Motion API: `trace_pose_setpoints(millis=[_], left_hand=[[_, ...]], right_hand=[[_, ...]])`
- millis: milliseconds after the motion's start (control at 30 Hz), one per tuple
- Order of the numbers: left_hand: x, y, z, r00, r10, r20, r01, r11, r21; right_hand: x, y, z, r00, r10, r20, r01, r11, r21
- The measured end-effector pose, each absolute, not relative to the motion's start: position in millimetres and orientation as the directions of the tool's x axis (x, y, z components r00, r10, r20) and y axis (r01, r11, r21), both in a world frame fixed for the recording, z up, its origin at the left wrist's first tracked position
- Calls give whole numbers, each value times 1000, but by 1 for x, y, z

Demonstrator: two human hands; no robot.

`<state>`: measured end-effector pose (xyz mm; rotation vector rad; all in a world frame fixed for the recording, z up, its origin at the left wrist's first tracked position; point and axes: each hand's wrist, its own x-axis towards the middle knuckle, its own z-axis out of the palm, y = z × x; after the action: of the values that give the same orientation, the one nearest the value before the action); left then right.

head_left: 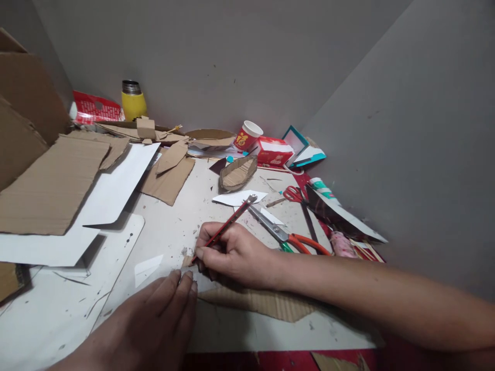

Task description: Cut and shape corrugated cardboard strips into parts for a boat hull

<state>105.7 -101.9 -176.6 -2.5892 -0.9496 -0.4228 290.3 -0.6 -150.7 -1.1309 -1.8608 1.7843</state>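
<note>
My right hand point(237, 252) is closed around a red and dark striped pencil point(229, 225), its lower end pointing down at a small scrap of brown cardboard point(187, 260). My left hand point(164, 304) lies flat beside it, fingers stretched out, the fingertips close to the pencil's lower end. What lies under those fingertips is mostly hidden. Below my right wrist rests a long, pointed strip of corrugated cardboard point(263, 304). A white paper piece point(148, 268) sits just beyond my left hand. Orange-handled scissors point(284, 234) lie behind my right forearm.
Cardboard sheets point(54, 185) and white card point(126, 180) are stacked at left. A boat-shaped cardboard piece point(237, 172) lies further back. Along the wall stand a yellow bottle point(133, 104), a red paper cup point(248, 135) and a red box point(274, 152). Red-handled scissors point(294, 195) lie right.
</note>
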Motion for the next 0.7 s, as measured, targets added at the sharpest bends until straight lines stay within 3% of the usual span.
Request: trace_pose_setpoints(millis=[367, 533, 700], left_hand=[[106, -101, -177, 750, 571, 334, 653, -721, -233], [107, -102, -178, 730, 576, 367, 670, -709, -219], [107, -101, -176, 727, 573, 379, 671, -711, -211]], right_hand=[[319, 2, -147, -615, 753, -235, 368, 10, -930], [309, 0, -144, -602, 769, -214, 260, -65, -964], [293, -2, -149, -645, 735, -208, 283, -23, -959]])
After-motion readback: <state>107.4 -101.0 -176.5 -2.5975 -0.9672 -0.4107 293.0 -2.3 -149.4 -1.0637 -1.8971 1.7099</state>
